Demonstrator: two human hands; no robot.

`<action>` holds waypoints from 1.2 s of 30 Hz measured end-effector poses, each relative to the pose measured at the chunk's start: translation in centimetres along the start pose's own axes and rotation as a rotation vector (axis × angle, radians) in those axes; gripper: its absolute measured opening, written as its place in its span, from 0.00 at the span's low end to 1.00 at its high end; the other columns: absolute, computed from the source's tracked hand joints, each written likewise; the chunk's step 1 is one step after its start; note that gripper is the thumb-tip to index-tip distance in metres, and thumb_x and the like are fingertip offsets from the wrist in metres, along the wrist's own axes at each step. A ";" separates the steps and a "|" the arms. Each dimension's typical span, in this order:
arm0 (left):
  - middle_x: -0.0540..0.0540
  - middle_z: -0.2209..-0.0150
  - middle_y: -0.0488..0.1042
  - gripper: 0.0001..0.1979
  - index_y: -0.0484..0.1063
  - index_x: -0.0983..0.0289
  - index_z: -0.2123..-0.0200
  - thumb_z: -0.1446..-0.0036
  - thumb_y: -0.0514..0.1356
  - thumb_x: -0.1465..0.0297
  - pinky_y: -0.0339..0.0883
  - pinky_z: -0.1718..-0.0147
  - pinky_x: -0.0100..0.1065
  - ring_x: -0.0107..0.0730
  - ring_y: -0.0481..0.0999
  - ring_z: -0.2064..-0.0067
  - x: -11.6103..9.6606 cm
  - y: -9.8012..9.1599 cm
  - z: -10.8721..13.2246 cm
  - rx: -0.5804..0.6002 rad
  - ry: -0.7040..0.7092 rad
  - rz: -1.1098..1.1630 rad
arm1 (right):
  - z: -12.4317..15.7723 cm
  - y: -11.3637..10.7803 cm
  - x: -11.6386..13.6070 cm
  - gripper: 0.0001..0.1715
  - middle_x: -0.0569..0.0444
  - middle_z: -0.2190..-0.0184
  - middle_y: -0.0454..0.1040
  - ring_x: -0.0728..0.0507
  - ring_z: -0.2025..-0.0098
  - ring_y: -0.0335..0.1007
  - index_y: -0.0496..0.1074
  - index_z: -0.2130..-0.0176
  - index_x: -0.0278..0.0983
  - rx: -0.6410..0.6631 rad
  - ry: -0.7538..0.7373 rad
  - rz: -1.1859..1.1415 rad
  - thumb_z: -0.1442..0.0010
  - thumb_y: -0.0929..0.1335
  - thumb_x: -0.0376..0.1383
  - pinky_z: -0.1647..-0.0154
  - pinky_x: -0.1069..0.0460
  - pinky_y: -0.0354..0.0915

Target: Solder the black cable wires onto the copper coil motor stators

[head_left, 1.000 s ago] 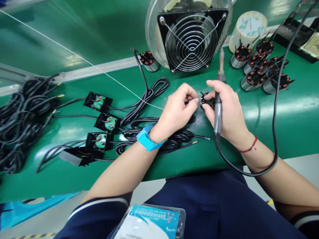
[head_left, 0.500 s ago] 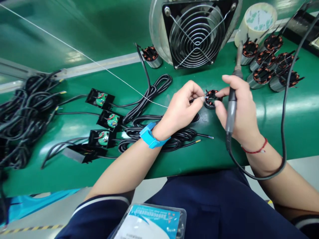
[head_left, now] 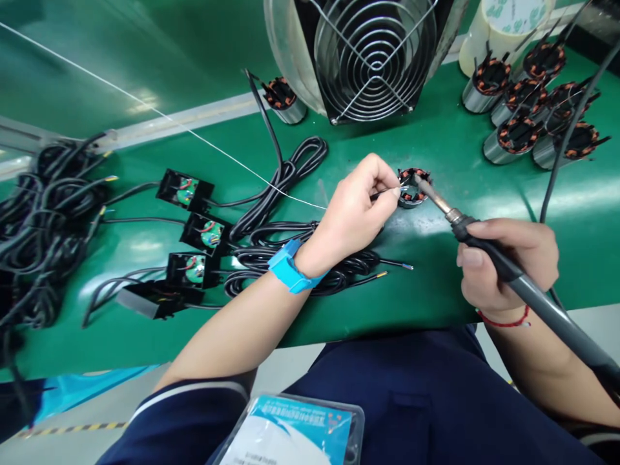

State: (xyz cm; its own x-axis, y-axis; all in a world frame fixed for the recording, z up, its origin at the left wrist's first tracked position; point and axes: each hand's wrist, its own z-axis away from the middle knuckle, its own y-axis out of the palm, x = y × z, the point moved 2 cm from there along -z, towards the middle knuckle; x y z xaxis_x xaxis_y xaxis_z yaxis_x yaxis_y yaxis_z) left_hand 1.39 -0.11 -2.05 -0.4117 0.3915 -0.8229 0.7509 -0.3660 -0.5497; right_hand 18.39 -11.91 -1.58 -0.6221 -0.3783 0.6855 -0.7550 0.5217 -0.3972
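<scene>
My left hand (head_left: 356, 213), with a blue wrist strap (head_left: 289, 270), pinches a thin black wire and solder wire against a small copper-wound stator (head_left: 413, 186) standing on the green bench (head_left: 436, 271). My right hand (head_left: 504, 265) is wrapped round the grey handle of a soldering iron (head_left: 489, 255). The iron's tip touches the stator's top edge, right beside my left fingertips. A fine solder wire (head_left: 159, 115) runs in from the far left to my left hand.
A fume fan (head_left: 372, 51) with a wire grille stands behind the stator. Several more stators (head_left: 527, 110) cluster at the back right, one (head_left: 281, 100) at the left of the fan. Coiled black cables (head_left: 290, 258) and small black housings with green boards (head_left: 194, 232) lie left.
My right hand has drawn back toward me and turned the soldering iron from upright to pointing forward, so its tip now rests on the stator. The left hand has stayed in place.
</scene>
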 end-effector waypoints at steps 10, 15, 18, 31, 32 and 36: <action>0.51 0.68 0.73 0.05 0.64 0.59 0.66 0.38 0.54 0.75 0.73 0.68 0.35 0.29 0.74 0.67 -0.3 -0.1 -0.1 -0.031 -0.025 0.014 | -0.4 0.6 0.0 0.10 0.57 0.70 0.80 0.47 0.77 0.75 0.75 0.57 0.41 0.033 -0.002 -0.028 0.39 0.71 0.41 0.73 0.51 0.74; 0.52 0.66 0.73 0.04 0.65 0.59 0.63 0.36 0.53 0.73 0.73 0.68 0.36 0.30 0.75 0.65 0.0 0.0 -0.1 -0.017 -0.026 0.005 | -0.4 0.5 0.0 0.10 0.56 0.71 0.80 0.44 0.76 0.76 0.75 0.56 0.45 0.035 -0.026 0.002 0.38 0.71 0.42 0.74 0.48 0.74; 0.52 0.65 0.73 0.04 0.66 0.59 0.63 0.35 0.53 0.73 0.73 0.67 0.36 0.30 0.75 0.65 0.0 0.0 -0.1 -0.019 -0.022 -0.001 | -0.5 0.5 0.0 0.10 0.56 0.69 0.80 0.44 0.73 0.78 0.75 0.55 0.45 0.048 -0.067 0.005 0.39 0.71 0.41 0.72 0.49 0.75; 0.51 0.66 0.73 0.04 0.65 0.59 0.64 0.36 0.54 0.74 0.73 0.67 0.35 0.29 0.74 0.65 0.0 0.0 -0.1 -0.024 -0.024 0.013 | -0.6 0.6 -0.2 0.13 0.56 0.68 0.81 0.46 0.73 0.78 0.74 0.54 0.42 0.072 -0.156 -0.040 0.40 0.71 0.37 0.71 0.52 0.75; 0.51 0.66 0.73 0.04 0.65 0.59 0.64 0.36 0.54 0.74 0.73 0.67 0.35 0.29 0.74 0.65 -0.1 0.0 -0.1 -0.023 -0.022 0.012 | -0.6 0.6 -0.1 0.13 0.55 0.68 0.81 0.46 0.72 0.78 0.74 0.54 0.41 0.073 -0.159 -0.047 0.41 0.71 0.36 0.71 0.52 0.75; 0.52 0.66 0.73 0.04 0.65 0.58 0.63 0.36 0.53 0.73 0.73 0.67 0.36 0.30 0.74 0.65 -0.1 0.0 -0.2 -0.020 -0.029 0.000 | -0.6 0.6 -0.2 0.14 0.55 0.70 0.80 0.45 0.74 0.77 0.75 0.53 0.42 0.016 -0.127 -0.036 0.40 0.72 0.37 0.70 0.50 0.76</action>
State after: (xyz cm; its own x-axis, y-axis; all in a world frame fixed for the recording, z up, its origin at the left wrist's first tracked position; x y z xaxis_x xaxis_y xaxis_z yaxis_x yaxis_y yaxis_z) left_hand 1.54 -0.03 -1.92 -0.4261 0.3667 -0.8271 0.7612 -0.3488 -0.5468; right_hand 18.22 -11.06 -1.55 -0.6151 -0.4907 0.6172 -0.7798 0.4940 -0.3845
